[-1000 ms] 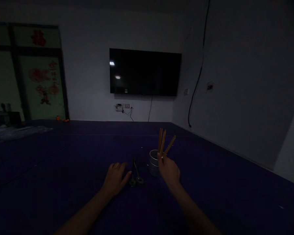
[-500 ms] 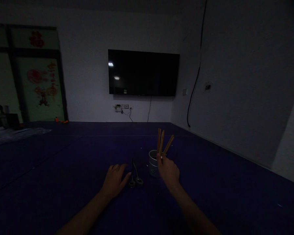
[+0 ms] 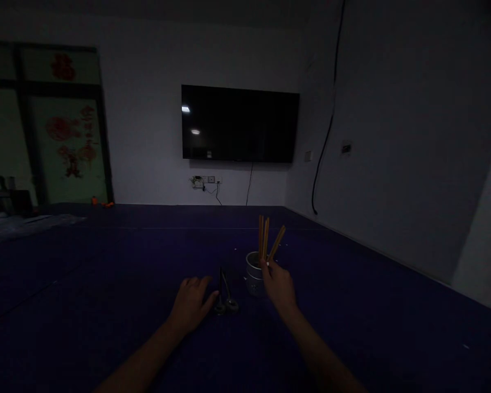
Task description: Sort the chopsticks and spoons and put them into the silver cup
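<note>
The room is dim. My right hand point(image 3: 279, 285) is closed around a bunch of wooden chopsticks point(image 3: 267, 238), whose lower ends reach into a small white holder cup point(image 3: 253, 274) on the dark blue surface point(image 3: 106, 284). My left hand point(image 3: 190, 303) lies flat on that surface with its fingers spread, holding nothing. Just to its right lie two dark metal spoons point(image 3: 226, 297), bowls toward me, close to the thumb.
A black wall-mounted TV point(image 3: 239, 124) hangs ahead, with a socket and cables point(image 3: 207, 180) under it. A cable point(image 3: 327, 120) runs down the right wall. A door with red paper decorations point(image 3: 69, 142) stands at the left. Dark clutter point(image 3: 8, 199) sits far left.
My right hand has drawn the chopsticks slightly left and more upright over the cup. The left hand stays flat beside the spoons.
</note>
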The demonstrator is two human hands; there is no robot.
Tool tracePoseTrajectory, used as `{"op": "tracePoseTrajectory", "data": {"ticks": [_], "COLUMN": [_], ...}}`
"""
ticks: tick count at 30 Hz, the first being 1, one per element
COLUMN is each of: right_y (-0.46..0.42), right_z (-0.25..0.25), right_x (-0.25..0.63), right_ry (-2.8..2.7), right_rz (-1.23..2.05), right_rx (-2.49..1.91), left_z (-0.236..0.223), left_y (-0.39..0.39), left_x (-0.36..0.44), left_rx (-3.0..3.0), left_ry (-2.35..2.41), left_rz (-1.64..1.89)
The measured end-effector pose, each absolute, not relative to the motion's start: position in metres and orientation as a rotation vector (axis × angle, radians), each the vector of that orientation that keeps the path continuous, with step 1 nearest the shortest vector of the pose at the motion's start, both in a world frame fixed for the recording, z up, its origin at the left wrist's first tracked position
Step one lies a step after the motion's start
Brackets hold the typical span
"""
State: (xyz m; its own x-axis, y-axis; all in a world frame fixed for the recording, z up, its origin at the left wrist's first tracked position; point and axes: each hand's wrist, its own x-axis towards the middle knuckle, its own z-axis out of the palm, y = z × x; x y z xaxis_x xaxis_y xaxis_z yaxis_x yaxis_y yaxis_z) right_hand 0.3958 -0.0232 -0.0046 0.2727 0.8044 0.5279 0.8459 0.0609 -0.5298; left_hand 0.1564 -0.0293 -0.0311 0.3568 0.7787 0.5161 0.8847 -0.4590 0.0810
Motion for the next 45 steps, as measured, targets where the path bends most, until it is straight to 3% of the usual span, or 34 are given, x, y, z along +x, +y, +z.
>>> {"op": "tracePoseTrajectory", "data": {"ticks": [19, 45], "right_y": [-0.019, -0.034], "right_z": [-0.005, 0.009], "right_x": [0.395, 0.388], "right_ry": [-1.639, -1.719], "right_rz": [0.095, -0.087], "right_rx": [-1.572, -1.924], "left_z": [-0.034, -0.034], "left_y": [-0.028, -0.028], "left_x": [0.157, 0.159], "left_rx": [-2.423, -2.507], "left_ry": [-1.518, -1.488], "left_rz": [-0.73, -0.7]}}
